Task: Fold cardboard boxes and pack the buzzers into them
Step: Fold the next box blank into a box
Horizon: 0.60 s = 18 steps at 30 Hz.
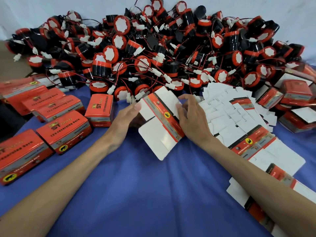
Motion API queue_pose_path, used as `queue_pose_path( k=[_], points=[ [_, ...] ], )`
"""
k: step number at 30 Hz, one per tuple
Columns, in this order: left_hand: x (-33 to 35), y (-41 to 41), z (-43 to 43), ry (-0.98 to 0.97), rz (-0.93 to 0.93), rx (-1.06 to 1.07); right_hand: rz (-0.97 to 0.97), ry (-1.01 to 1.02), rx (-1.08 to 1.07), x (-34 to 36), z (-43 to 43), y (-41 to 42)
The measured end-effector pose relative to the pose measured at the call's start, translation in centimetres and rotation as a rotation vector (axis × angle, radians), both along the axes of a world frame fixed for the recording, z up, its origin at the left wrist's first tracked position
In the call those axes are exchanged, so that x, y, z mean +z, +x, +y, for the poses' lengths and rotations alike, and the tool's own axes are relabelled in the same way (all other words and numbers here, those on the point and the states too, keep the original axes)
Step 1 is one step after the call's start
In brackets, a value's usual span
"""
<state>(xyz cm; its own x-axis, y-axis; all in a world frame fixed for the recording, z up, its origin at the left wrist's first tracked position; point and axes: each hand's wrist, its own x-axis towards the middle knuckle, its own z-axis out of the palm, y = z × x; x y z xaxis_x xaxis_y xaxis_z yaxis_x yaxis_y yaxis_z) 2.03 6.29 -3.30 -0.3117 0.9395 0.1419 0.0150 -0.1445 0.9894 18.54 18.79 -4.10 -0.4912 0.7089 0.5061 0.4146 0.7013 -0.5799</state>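
Observation:
A partly folded red-and-white cardboard box [159, 124] is held over the blue cloth at the centre, its white flaps open toward me and away. My left hand [127, 115] grips its left side, fingers under and thumb on the white flap. My right hand [191, 117] holds its right side, fingers curled on the upper flap edge. A big heap of black-and-red buzzers [153, 48] with red wires and white plugs lies just behind the box.
Several closed red boxes [61, 132] stand at the left on the blue cloth [136, 194]. Flat unfolded box blanks [239, 120] are spread at the right, under my right forearm. More red boxes [297, 100] are stacked at the far right.

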Motion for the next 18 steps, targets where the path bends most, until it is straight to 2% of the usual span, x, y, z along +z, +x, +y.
queue_pose_path(
  k=[6, 9, 18],
  points=[
    [0.33, 0.23, -0.15, -0.015, 0.16, -0.08, 0.146, -0.031, -0.072, -0.08, 0.46, -0.13],
    [0.2, 0.15, -0.2, -0.031, 0.233, -0.071, 0.156, -0.014, -0.1, -0.16, 0.59, -0.1],
    [-0.04, 0.09, 0.16, -0.021, 0.412, 0.119, 0.19, 0.012, -0.02, 0.23, -0.11, 0.2]
  ],
)
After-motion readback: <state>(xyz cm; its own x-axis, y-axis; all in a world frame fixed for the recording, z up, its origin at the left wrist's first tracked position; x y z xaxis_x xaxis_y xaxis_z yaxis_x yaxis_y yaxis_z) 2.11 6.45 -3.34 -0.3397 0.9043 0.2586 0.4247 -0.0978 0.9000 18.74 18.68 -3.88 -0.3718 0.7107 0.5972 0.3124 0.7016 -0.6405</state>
